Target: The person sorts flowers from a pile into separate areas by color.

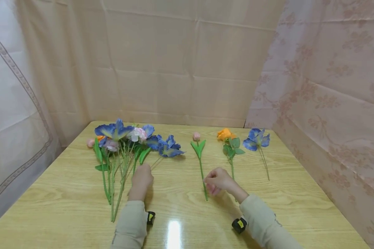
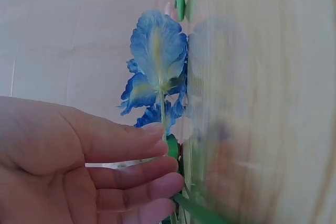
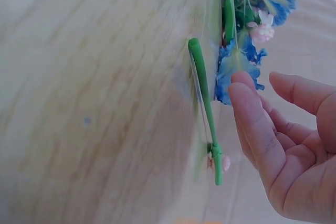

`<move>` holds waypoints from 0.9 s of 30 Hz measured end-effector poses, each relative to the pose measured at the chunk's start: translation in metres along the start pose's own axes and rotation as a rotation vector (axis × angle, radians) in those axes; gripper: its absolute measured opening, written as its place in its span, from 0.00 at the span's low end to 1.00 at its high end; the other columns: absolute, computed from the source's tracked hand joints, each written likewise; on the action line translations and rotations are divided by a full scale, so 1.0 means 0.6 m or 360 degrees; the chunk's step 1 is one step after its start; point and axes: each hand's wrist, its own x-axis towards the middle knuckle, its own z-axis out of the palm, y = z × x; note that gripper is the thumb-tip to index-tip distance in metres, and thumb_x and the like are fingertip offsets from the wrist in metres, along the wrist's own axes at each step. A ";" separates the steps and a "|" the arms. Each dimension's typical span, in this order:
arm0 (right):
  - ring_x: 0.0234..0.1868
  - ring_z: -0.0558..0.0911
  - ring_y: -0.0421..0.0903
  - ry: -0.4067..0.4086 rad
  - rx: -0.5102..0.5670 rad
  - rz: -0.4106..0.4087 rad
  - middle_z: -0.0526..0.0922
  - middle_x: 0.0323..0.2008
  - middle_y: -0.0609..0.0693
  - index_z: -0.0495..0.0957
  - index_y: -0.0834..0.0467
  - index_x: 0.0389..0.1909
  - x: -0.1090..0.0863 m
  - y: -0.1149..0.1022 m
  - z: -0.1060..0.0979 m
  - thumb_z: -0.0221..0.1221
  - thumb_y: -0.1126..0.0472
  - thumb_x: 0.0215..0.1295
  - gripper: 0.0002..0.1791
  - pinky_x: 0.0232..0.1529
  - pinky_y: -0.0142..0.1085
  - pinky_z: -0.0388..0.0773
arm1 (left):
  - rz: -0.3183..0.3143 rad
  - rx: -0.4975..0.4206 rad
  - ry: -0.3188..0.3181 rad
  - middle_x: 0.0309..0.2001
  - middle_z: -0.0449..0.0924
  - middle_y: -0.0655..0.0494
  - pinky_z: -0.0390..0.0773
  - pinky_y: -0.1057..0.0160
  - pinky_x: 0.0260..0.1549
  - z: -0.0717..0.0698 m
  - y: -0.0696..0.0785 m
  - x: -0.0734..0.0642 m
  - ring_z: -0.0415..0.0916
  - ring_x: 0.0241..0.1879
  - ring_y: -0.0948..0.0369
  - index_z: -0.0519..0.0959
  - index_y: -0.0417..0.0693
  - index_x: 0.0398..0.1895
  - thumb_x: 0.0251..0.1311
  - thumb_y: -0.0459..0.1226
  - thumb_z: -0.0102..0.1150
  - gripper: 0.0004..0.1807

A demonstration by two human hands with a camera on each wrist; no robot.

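Note:
My left hand [image 1: 142,179] pinches the thin stem of a blue iris [image 1: 169,148] between thumb and fingers, at the right side of a flower bunch [image 1: 124,162]. In the left wrist view the iris bloom [image 2: 157,45] stands just beyond the fingertips. My right hand [image 1: 219,180] hovers beside the lower stem of a pink tulip [image 1: 202,169] with green leaves. In the right wrist view a gap shows between its thumb and index finger, and the tulip stem [image 3: 205,82] lies apart from them.
An orange rose [image 1: 225,134] with green leaves and another blue iris [image 1: 257,140] lie to the right on the wooden table [image 1: 180,186]. The bunch holds blue, pink, white and orange blooms. A beige curtain [image 1: 156,62] hangs behind, and a patterned cloth [image 1: 336,86] at the right.

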 end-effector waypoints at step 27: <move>0.16 0.79 0.47 -0.0020 0.0050 0.0012 0.77 0.17 0.55 0.75 0.72 0.29 -0.002 0.002 0.007 0.55 0.67 0.59 0.09 0.19 0.39 0.78 | -0.0125 0.0205 -0.0053 0.26 0.77 0.38 0.72 0.55 0.14 0.000 -0.022 0.009 0.76 0.24 0.48 0.75 0.37 0.16 0.55 0.25 0.46 0.13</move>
